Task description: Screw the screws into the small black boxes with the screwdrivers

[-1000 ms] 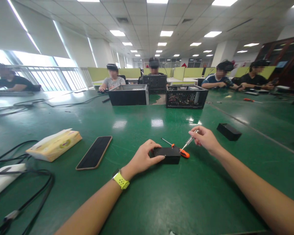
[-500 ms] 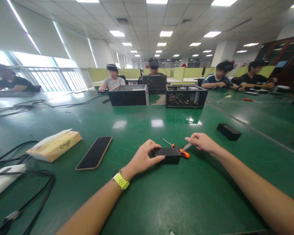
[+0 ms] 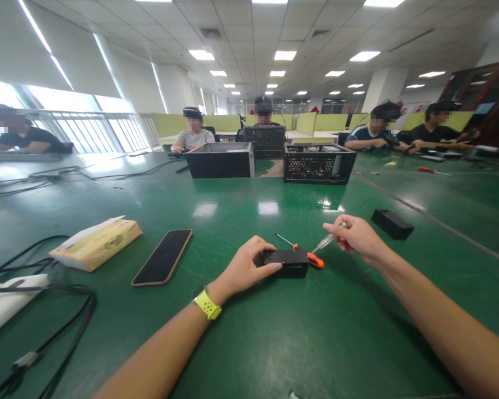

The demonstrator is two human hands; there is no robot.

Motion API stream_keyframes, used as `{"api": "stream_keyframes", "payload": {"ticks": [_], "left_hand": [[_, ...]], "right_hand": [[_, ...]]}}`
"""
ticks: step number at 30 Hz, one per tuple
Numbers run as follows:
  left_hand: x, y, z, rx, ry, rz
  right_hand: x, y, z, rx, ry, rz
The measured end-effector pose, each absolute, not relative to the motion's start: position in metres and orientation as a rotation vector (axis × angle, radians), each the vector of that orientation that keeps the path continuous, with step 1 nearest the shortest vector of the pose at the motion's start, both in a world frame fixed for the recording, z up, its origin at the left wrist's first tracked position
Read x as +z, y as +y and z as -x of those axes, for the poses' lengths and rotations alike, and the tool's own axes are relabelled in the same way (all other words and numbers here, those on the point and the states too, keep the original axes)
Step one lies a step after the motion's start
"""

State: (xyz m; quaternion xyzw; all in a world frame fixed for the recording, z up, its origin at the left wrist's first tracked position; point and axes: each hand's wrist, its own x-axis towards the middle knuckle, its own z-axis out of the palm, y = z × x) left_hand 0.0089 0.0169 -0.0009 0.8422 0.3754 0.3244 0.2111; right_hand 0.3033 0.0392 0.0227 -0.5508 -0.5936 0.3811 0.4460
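Note:
My left hand (image 3: pixel 244 270), with a yellow watch strap at the wrist, is closed over the left end of a small black box (image 3: pixel 288 262) lying on the green table (image 3: pixel 274 338). My right hand (image 3: pixel 356 236) pinches a slim clear-handled screwdriver (image 3: pixel 326 241), its tip slanting down toward the box's right end. An orange-handled screwdriver (image 3: pixel 304 254) lies on the table just behind the box, between my two hands.
A phone (image 3: pixel 163 257) lies face down at the left, beside a yellow tissue pack (image 3: pixel 96 244) and black cables (image 3: pixel 45 310). Another small black box (image 3: pixel 392 223) sits at the right. Two computer cases (image 3: pixel 270 160) stand farther back. Several people sit at the far edges.
My right hand dipped toward the table with the clear screwdriver, then rose again to about where it was. My left hand stayed on the black box.

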Motion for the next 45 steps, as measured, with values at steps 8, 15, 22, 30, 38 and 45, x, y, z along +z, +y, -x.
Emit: {"api": "stream_keyframes", "payload": {"ticks": [8,15,22,30,38,45], "left_hand": [[0.0,0.016,-0.01,0.915,1.045,-2.319],[-0.001,0.017,-0.01,0.908,1.052,-2.321],[-0.001,0.016,-0.009,0.892,1.052,-2.328],[-0.002,0.017,-0.009,0.914,1.021,-2.33],[-0.003,0.017,-0.013,0.949,1.066,-2.293],[-0.001,0.017,-0.011,0.932,1.096,-2.299]], "right_hand": [[0.023,0.043,-0.315,1.213,-1.468,1.482],[0.019,0.039,-0.307,1.272,-1.605,1.451],[0.024,0.038,-0.318,1.4,-2.17,1.392],[0.016,0.032,-0.304,1.428,-2.337,1.412],[0.014,0.032,-0.303,1.256,-2.461,1.392],[0.024,0.034,-0.314,1.104,-2.547,1.425]]}}
